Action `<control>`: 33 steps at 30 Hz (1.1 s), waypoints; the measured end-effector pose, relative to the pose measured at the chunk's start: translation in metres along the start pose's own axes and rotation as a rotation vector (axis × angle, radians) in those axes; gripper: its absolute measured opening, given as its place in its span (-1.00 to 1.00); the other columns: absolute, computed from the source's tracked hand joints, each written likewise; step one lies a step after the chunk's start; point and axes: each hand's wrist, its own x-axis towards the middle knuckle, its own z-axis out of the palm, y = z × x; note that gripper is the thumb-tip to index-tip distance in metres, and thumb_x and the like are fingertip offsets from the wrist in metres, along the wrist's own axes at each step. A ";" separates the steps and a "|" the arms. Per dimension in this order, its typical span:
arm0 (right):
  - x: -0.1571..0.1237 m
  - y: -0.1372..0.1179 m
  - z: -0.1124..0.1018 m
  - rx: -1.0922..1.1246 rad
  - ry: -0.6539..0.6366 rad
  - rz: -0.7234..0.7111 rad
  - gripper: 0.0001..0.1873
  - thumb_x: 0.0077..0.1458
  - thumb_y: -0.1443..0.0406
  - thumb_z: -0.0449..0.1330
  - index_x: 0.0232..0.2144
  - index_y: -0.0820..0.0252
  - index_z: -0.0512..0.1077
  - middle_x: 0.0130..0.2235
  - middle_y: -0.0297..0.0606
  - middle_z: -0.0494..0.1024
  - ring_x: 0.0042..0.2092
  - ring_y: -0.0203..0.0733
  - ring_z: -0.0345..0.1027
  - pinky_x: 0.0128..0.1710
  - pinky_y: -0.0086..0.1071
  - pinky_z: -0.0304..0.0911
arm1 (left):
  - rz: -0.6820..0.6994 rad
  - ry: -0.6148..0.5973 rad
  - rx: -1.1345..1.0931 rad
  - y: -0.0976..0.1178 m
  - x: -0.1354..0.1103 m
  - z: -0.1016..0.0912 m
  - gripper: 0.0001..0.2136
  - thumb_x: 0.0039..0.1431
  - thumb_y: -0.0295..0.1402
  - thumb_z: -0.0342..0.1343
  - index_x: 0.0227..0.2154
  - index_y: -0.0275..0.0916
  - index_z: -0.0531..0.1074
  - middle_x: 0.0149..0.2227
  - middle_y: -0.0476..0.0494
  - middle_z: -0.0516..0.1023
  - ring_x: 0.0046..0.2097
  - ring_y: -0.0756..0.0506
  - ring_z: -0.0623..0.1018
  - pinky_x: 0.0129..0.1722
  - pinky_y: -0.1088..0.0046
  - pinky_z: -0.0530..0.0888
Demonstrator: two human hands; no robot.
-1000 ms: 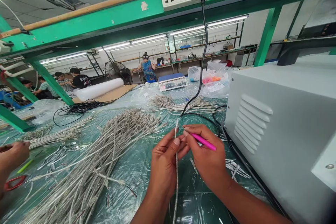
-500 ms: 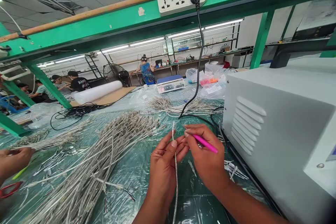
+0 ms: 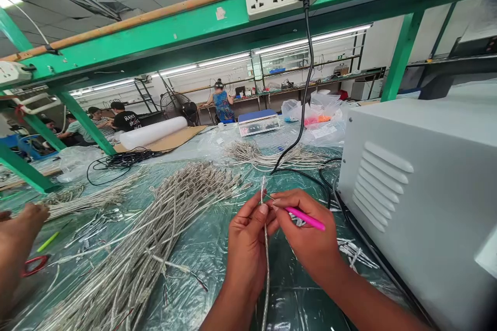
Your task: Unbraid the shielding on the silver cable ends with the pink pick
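My left hand (image 3: pixel 245 240) pinches a silver braided cable (image 3: pixel 266 264) upright near its frayed tip, the cable running down toward me. My right hand (image 3: pixel 306 232) grips a pink pointed tool (image 3: pixel 306 218), its tip at the cable's end just beside my left thumb. Both hands hover over the plastic-covered green table (image 3: pixel 202 248).
A big pile of the same braided cables (image 3: pixel 155 232) lies to the left. A grey machine case (image 3: pixel 423 186) fills the right side, with black cords (image 3: pixel 310 176) beside it. Another person's hand (image 3: pixel 19 238) rests at the far left near a red-handled tool (image 3: pixel 33 265). Cut wire bits (image 3: pixel 357 256) lie right of my hands.
My hands stay together on the cable tip; the view shifted slightly. The other person's hand at far left moved a little.
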 end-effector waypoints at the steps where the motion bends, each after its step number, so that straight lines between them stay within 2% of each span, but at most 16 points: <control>1: 0.000 0.000 0.000 -0.001 -0.003 0.000 -0.81 0.06 0.50 0.20 -0.41 0.11 0.46 -0.36 -0.39 0.55 -0.20 -0.27 0.50 -0.14 -0.42 0.38 | -0.002 0.002 0.003 0.000 0.000 0.000 -0.74 0.06 -0.55 0.28 -0.14 -0.30 0.56 -0.22 -0.25 0.66 -0.29 -0.01 0.64 -0.32 0.66 0.51; 7: -0.001 0.000 0.000 0.000 0.002 0.016 -0.81 0.05 0.50 0.19 -0.41 0.10 0.46 -0.35 -0.39 0.56 -0.21 -0.26 0.49 -0.14 -0.41 0.37 | -0.007 0.016 0.021 0.000 0.000 0.000 -0.71 0.03 -0.52 0.31 -0.13 -0.32 0.56 -0.21 -0.27 0.65 -0.20 -0.15 0.64 -0.23 0.44 0.57; 13: -0.001 0.000 0.000 0.011 0.004 0.016 -0.81 0.07 0.50 0.18 -0.39 0.09 0.45 -0.32 -0.39 0.56 -0.18 -0.26 0.48 -0.12 -0.39 0.36 | 0.006 0.001 0.061 0.000 -0.001 0.002 -0.72 0.02 -0.50 0.31 -0.15 -0.32 0.56 -0.23 -0.25 0.65 -0.18 -0.17 0.64 -0.25 0.47 0.56; 16: 0.000 0.001 0.000 -0.006 0.023 0.023 -0.82 0.09 0.48 0.17 -0.39 0.09 0.45 -0.32 -0.36 0.55 -0.17 -0.23 0.48 -0.13 -0.37 0.36 | -0.001 0.009 0.076 -0.001 0.000 0.002 -0.73 0.02 -0.51 0.31 -0.15 -0.32 0.56 -0.23 -0.26 0.65 -0.17 -0.18 0.64 -0.21 0.41 0.57; 22: 0.003 0.007 -0.003 -0.007 0.127 0.093 -0.84 0.10 0.45 0.16 -0.38 0.10 0.46 -0.29 -0.31 0.55 -0.15 -0.18 0.47 -0.12 -0.31 0.38 | -0.028 -0.020 0.099 -0.004 -0.001 0.002 -0.76 0.06 -0.49 0.29 -0.17 -0.33 0.55 -0.22 -0.29 0.65 -0.15 -0.20 0.64 -0.13 0.33 0.56; 26: 0.005 0.010 -0.006 -0.003 0.242 0.175 -0.86 0.12 0.42 0.16 -0.34 0.11 0.48 -0.25 -0.30 0.55 -0.15 -0.18 0.47 -0.11 -0.29 0.38 | -0.058 -0.041 0.096 -0.005 -0.002 0.002 -0.78 0.08 -0.48 0.27 -0.17 -0.34 0.54 -0.23 -0.32 0.66 -0.12 -0.22 0.63 -0.06 0.25 0.54; 29: 0.005 0.007 -0.005 0.005 0.251 0.136 -0.87 0.10 0.44 0.18 -0.36 0.10 0.47 -0.28 -0.31 0.56 -0.17 -0.18 0.48 -0.12 -0.29 0.38 | -0.053 -0.019 0.068 -0.005 -0.002 0.003 -0.75 0.08 -0.49 0.27 -0.14 -0.33 0.52 -0.24 -0.31 0.66 -0.14 -0.19 0.64 -0.08 0.31 0.55; 33: 0.002 0.001 -0.003 -0.003 0.080 -0.011 -0.82 0.05 0.49 0.18 -0.42 0.10 0.44 -0.35 -0.33 0.54 -0.21 -0.19 0.49 -0.17 -0.31 0.39 | -0.003 0.034 0.036 -0.002 -0.001 0.003 -0.75 0.02 -0.54 0.30 -0.18 -0.32 0.55 -0.27 -0.21 0.66 -0.29 -0.06 0.64 -0.30 0.56 0.54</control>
